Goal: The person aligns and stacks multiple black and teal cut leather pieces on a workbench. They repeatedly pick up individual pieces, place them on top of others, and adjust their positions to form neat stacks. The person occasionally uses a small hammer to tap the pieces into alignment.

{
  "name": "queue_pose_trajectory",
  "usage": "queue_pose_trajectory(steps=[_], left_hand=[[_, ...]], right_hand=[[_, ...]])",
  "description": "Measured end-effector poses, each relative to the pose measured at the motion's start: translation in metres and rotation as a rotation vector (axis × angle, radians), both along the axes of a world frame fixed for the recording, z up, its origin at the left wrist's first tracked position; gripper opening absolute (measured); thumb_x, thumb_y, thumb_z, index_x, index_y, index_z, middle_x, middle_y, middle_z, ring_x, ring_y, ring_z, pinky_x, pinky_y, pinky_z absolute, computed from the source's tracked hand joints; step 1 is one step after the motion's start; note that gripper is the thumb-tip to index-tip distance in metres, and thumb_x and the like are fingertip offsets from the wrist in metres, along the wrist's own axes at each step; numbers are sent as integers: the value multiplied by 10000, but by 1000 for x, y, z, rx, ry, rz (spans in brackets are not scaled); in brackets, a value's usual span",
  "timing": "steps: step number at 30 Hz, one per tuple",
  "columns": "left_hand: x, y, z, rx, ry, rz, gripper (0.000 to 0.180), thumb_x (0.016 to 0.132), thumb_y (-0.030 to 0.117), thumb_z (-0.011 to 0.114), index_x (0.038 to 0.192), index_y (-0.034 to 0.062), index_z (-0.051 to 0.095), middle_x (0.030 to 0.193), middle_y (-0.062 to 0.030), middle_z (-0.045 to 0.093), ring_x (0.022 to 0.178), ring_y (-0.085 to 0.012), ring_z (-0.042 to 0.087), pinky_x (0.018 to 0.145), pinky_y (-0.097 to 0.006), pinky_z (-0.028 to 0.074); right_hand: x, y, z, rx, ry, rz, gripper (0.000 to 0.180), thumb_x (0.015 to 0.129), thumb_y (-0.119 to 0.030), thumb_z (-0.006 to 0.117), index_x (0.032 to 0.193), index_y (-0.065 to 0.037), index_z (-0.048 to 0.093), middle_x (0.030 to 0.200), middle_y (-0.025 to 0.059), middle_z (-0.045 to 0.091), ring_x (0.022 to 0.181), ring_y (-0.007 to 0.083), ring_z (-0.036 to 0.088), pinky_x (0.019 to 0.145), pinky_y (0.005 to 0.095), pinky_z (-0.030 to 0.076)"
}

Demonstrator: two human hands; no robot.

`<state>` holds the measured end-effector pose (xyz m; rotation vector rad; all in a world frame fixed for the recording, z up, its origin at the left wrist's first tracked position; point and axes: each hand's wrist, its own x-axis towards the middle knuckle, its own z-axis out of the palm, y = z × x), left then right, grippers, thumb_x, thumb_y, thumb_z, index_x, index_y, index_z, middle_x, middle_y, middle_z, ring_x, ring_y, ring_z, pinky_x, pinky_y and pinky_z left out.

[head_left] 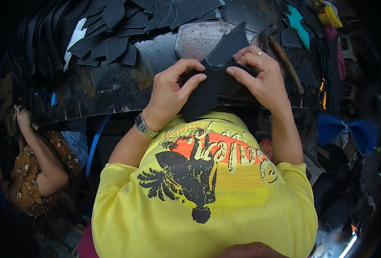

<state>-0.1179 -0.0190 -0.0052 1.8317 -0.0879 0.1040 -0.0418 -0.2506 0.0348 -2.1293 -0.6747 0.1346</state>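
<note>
Over the table's near edge I hold a black cut leather-like piece (203, 92) in both hands. It meets another black cut piece (228, 46) along a curved edge, and that one's pointed end lies over a grey stone slab (195, 41). My left hand (175, 88), with a metal watch on its wrist, pinches the left side of the join between thumb and index finger. On the opposite side, my right hand (259, 77), wearing a ring, grips the edge with thumb and bent fingers. Whether the two pieces are stuck together I cannot tell.
Black cut pieces (113, 43) lie heaped at the back left, beside a curved stack (40, 38). A wooden-handled hammer (287, 64) rests right of the slab. Farther right are a teal piece (299, 28), a yellow tub (329, 16) and orange-handled scissors (322, 93). Another person (48, 167) sits at left.
</note>
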Motion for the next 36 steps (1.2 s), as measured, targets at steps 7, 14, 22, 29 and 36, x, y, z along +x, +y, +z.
queue_pose_trajectory(steps=[7,14,22,29,36], left_hand=[[-1,-2,14,164,20,19,255,886,38,777,1138,29,743,904,-59,732,777,-103,684,667,-246,535],[7,7,16,281,-60,10,249,885,76,772,1133,69,759,875,-107,710,731,-218,678,654,-307,530],[9,7,15,309,-16,-28,247,891,93,766,1136,62,758,868,-128,704,738,-251,690,672,-334,545],[11,8,16,332,-34,-38,251,894,87,763,1143,57,759,863,-120,706,730,-234,684,664,-324,540],[13,8,18,378,-56,-63,264,896,106,757,1156,62,745,843,-134,665,722,-291,673,673,-367,541]], right_hand=[[5,5,-9,-2,30,-44,211,817,-97,808,854,46,658,983,118,679,966,215,668,854,320,506],[3,12,-6,-74,10,-88,217,817,-107,805,859,49,661,968,128,659,943,246,680,820,333,522],[1,14,-5,-101,-22,-102,238,821,-146,803,859,45,668,967,125,658,926,264,689,796,342,528],[2,15,-6,-124,-49,-95,227,823,-136,803,879,47,681,958,115,655,870,251,673,759,338,524],[4,15,-6,-127,-42,-93,226,827,-134,800,903,46,687,945,107,641,859,248,660,756,332,519]])
